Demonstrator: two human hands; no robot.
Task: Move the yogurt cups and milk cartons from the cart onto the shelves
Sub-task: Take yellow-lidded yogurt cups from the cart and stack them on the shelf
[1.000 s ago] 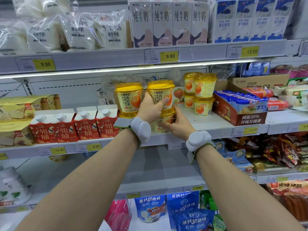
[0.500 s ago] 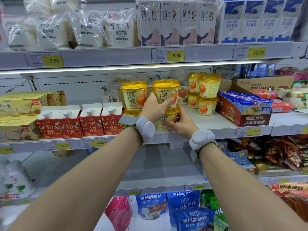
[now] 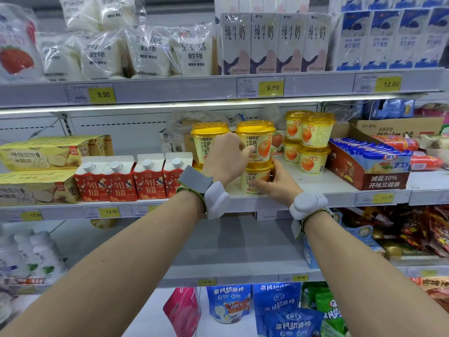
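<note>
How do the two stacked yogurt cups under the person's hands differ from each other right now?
The upper yogurt cup sits on top of the lower yogurt cup, which rests on the shelf. The left hand holds the upper yogurt cup; the right hand holds the lower yogurt cup. The upper yogurt cup's yellow lid shows fully; the lower yogurt cup's is mostly covered. Both share the same pale label with an orange fruit picture.

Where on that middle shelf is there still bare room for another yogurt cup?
A bare strip of the middle shelf lies in front of the stacked orange cups, between the right hand and the red cheese box. Left of the hands it is crowded: red milk cartons stand side by side up to the left hand.
</note>
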